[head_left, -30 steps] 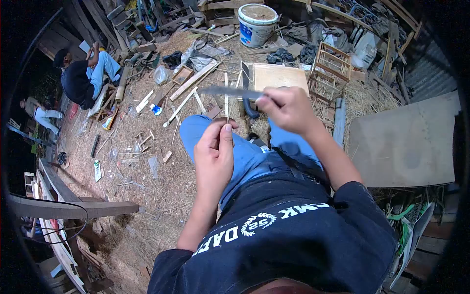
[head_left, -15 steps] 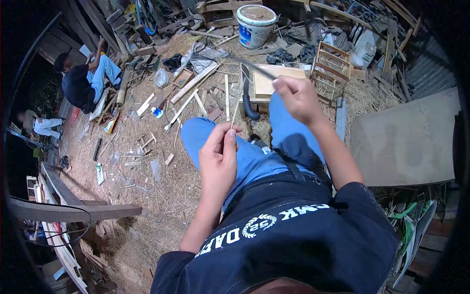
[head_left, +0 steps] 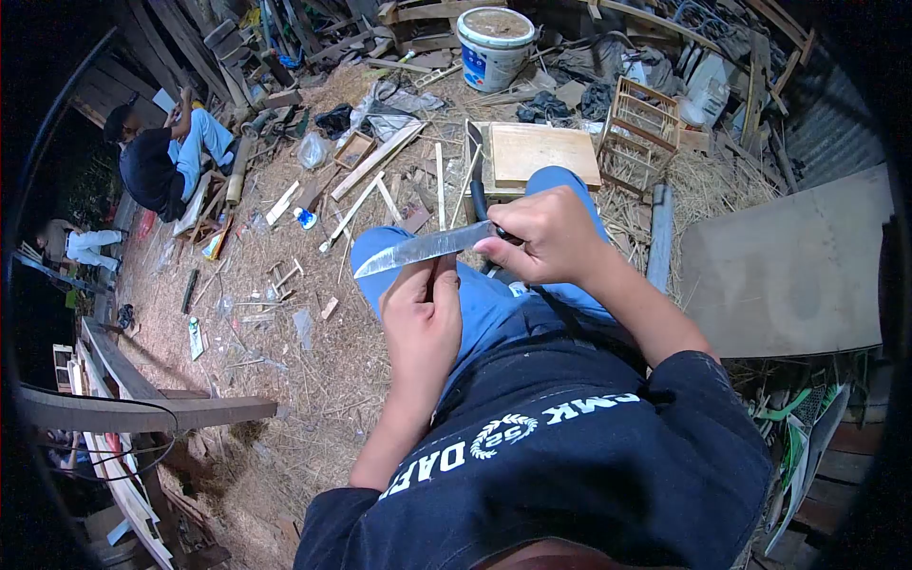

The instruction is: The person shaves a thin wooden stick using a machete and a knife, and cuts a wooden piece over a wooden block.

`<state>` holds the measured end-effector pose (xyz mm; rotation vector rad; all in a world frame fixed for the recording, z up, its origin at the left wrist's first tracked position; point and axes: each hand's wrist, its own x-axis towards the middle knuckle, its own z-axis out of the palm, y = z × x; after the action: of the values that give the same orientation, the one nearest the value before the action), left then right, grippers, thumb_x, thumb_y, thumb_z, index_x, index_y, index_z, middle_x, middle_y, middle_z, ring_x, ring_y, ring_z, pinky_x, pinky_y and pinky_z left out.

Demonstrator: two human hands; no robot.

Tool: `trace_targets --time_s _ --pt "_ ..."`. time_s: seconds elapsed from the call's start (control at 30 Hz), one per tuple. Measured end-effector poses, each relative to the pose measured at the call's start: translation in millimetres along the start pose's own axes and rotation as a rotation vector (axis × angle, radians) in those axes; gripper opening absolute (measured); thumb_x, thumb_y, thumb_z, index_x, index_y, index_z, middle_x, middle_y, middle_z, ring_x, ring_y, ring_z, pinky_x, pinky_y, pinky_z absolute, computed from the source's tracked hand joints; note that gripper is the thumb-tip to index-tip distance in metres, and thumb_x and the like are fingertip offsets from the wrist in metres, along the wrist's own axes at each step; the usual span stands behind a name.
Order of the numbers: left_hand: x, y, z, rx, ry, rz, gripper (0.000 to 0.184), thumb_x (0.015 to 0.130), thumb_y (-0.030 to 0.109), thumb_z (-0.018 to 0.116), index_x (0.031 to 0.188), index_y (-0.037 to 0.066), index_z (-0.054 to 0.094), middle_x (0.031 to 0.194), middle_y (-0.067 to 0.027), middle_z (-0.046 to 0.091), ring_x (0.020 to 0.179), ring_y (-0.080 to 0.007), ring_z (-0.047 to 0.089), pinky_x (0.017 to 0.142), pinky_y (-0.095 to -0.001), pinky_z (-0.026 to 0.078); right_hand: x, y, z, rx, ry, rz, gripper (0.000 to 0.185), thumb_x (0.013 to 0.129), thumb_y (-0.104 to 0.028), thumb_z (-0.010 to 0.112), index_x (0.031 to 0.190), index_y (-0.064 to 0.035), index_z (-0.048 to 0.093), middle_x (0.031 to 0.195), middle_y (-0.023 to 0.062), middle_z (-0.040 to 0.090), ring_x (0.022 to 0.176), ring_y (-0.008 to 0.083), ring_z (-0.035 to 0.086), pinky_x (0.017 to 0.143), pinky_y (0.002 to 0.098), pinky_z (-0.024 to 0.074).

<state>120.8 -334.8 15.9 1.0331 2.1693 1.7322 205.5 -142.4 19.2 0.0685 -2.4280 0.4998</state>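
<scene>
A knife with a broad, pale blade (head_left: 413,251) and a dark handle is gripped in my right hand (head_left: 553,237), its tip aimed left. The blade lies across the fingertips of my left hand (head_left: 421,318). Closed in a pinch, my left hand holds a thin wooden strip (head_left: 465,190), which sticks up beyond the blade. The strip's lower end is hidden by the fingers and blade. Both hands are above my lap, over blue trousers (head_left: 494,304).
Ahead stand a wooden block (head_left: 541,155) on a low support, a small slatted wooden frame (head_left: 644,123) and a white bucket (head_left: 496,52). Wood offcuts and shavings litter the ground. A person (head_left: 157,157) sits at the left; another person (head_left: 87,245) is behind. A large panel (head_left: 788,266) leans at the right.
My right hand has come down and toward me, bringing the knife from beyond my knees to lie over my left fingertips. My left hand stays nearly in place.
</scene>
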Motion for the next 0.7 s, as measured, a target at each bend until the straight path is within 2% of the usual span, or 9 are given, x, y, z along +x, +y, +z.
trace_targets --time_s 0.13,0.2,0.3,0.33,0.37,0.43,0.53,0.63,0.7 --pt "1 10 2 0.065 0.058 0.117 0.014 0.098 0.004 0.059 0.107 -0.005 0.065 0.079 -0.0108 0.066 0.069 -0.0121 0.058 0.064 -0.0285 0.047 5 19 -7 -0.098 0.054 0.036 0.045 0.092 -0.045 0.066 0.068 -0.0076 0.062 0.055 0.0125 0.055 0.05 0.0318 0.058 0.047 0.0424 0.042" --pt "0 1 4 0.031 0.092 0.107 0.014 0.1 0.006 0.058 0.106 -0.004 0.065 0.077 -0.0102 0.065 0.066 -0.012 0.056 0.062 -0.0284 0.047 14 50 -16 -0.076 0.35 0.319 0.043 0.094 -0.043 0.065 0.073 -0.0049 0.065 0.058 0.0146 0.057 0.053 0.0332 0.06 0.049 0.042 0.0426" --pt "3 -1 4 0.027 0.025 0.005 0.015 0.102 0.008 0.056 0.106 -0.003 0.065 0.076 -0.008 0.064 0.065 -0.0106 0.054 0.061 -0.0276 0.045 6 46 -16 0.143 0.366 0.364 0.042 0.095 -0.04 0.064 0.076 -0.0025 0.065 0.06 0.0165 0.058 0.056 0.0341 0.06 0.05 0.0417 0.0429" --pt "3 0 3 0.03 0.022 -0.001 0.015 0.102 0.008 0.056 0.106 -0.003 0.065 0.076 -0.008 0.064 0.065 -0.0106 0.054 0.061 -0.0276 0.045 3 35 -20 0.14 0.209 0.414 0.042 0.095 -0.041 0.065 0.074 -0.0042 0.064 0.059 0.0156 0.058 0.054 0.0344 0.06 0.05 0.0421 0.0427" --pt "5 4 2 -0.042 0.001 -0.035 0.015 0.102 0.008 0.056 0.106 -0.003 0.066 0.076 -0.0064 0.063 0.064 -0.0096 0.053 0.06 -0.027 0.044 0 28 -15 0.142 0.208 0.421 0.042 0.095 -0.041 0.065 0.074 -0.0042 0.064 0.059 0.0156 0.058 0.054 0.0344 0.06 0.05 0.0421 0.0427" --pt "6 8 3 -0.117 -0.018 -0.067 0.016 0.102 0.009 0.056 0.106 -0.003 0.066 0.075 -0.0047 0.062 0.064 -0.0086 0.052 0.059 -0.0264 0.043 -1 18 -5 0.008 0.097 0.206 0.043 0.094 -0.042 0.065 0.07 -0.0058 0.062 0.057 0.0143 0.056 0.053 0.0348 0.059 0.049 0.0423 0.0422" --pt "6 10 3 -0.158 -0.029 -0.109 0.017 0.102 0.008 0.055 0.106 -0.003 0.067 0.073 -0.0022 0.06 0.064 -0.0078 0.052 0.057 -0.0259 0.042 -2 13 5 0.035 0.044 0.12 0.045 0.093 -0.044 0.065 0.067 -0.0075 0.058 0.056 0.0122 0.056 0.051 0.0343 0.058 0.047 0.0429 0.0421" --pt "5 5 4 -0.048 -0.002 -0.011 0.018 0.102 0.008 0.054 0.105 -0.002 0.069 0.071 -0.002 0.06 0.063 -0.0084 0.052 0.056 -0.0268 0.041 -3 10 9 0.039 -0.014 0.062 0.046 0.092 -0.046 0.066 0.067 -0.0085 0.058 0.056 0.0111 0.057 0.05 0.0331 0.059 0.046 0.043 0.0424" --pt "2 2 4 -0.057 0.021 -0.063 0.017 0.101 0.007 0.055 0.104 -0.001 0.07 0.071 -0.0031 0.06 0.063 -0.0086 0.052 0.057 -0.0276 0.042 -2 8 10 0.091 0.004 -0.032 0.04 0.091 -0.038 0.068 0.068 -0.0072 0.056 0.055 0.012 0.05 0.049 0.0324 0.053 0.045 0.0406 0.0366"
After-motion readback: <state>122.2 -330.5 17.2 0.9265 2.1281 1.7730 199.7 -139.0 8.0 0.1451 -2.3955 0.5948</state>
